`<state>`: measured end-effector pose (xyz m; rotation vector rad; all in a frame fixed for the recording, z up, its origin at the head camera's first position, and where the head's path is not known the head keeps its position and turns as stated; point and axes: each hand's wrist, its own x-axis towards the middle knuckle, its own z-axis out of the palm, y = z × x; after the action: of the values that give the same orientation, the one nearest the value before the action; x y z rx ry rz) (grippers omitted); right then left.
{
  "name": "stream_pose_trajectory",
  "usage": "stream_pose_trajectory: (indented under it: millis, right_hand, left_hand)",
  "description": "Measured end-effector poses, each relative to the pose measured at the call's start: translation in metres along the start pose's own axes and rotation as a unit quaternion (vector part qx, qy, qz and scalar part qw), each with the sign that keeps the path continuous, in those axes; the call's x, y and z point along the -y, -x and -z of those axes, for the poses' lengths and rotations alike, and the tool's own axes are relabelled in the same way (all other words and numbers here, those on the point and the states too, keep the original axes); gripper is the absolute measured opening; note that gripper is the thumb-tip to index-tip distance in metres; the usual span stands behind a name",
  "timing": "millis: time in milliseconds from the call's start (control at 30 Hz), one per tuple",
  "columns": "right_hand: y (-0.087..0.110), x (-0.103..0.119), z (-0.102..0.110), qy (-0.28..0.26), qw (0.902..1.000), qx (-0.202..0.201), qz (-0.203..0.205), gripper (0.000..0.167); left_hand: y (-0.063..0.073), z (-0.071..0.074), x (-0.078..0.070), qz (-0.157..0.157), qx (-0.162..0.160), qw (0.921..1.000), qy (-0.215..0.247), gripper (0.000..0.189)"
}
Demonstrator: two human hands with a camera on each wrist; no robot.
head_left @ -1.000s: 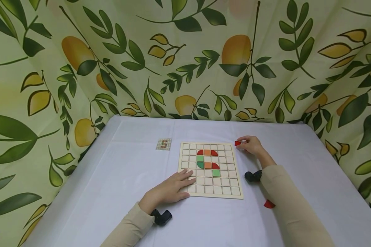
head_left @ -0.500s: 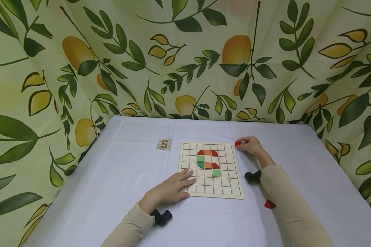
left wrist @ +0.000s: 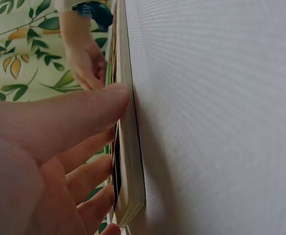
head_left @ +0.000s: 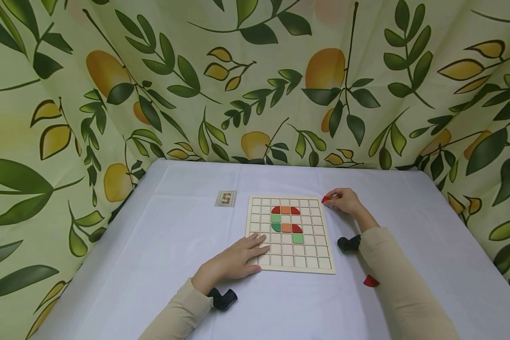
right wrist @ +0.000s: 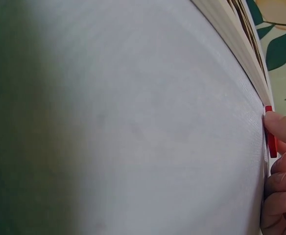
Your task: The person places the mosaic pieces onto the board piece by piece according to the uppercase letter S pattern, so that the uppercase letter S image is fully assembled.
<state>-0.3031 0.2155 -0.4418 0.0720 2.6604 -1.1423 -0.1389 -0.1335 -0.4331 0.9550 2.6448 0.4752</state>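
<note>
My left hand (head_left: 237, 259) lies with spread fingers on the lower left corner of a wooden grid board (head_left: 280, 264), its thumb (left wrist: 111, 103) along the near edge. Red, orange and green tiles sit in several of the board's squares, among them an orange square tile (head_left: 286, 228) and a light green one (head_left: 297, 238). Just off the board's upper right corner, my right hand (head_left: 343, 200) pinches a small red tile (head_left: 325, 199) between thumb and fingers. In the right wrist view that red tile (right wrist: 271, 134) shows edge-on, partly covered by the thumb.
A small pattern card (head_left: 225, 199) with a tile figure lies left of the board. Another red tile (head_left: 371, 281), quarter-round, rests beside the right sleeve (head_left: 401, 278). White cloth covers the table (head_left: 174, 212), and a leaf-patterned curtain (head_left: 272, 85) hangs behind.
The red tile in my right hand has turned slightly between the fingers and now sits tilted. The left hand and the board stay as they were.
</note>
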Motion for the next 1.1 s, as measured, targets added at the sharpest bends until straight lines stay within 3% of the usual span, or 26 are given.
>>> stream_pose_trajectory:
  millis: [433, 1100]
  right_hand:
    - [0.009, 0.000, -0.002, -0.026, 0.9996, -0.004, -0.005, 0.040]
    - [0.036, 0.011, -0.013, -0.032, 0.9979, 0.012, 0.055, 0.038]
  left_hand:
    - [0.000, -0.001, 0.000, 0.007, 0.002, 1.0000, 0.007, 0.053]
    - [-0.001, -0.001, -0.001, 0.008, -0.001, 1.0000, 0.000, 0.053]
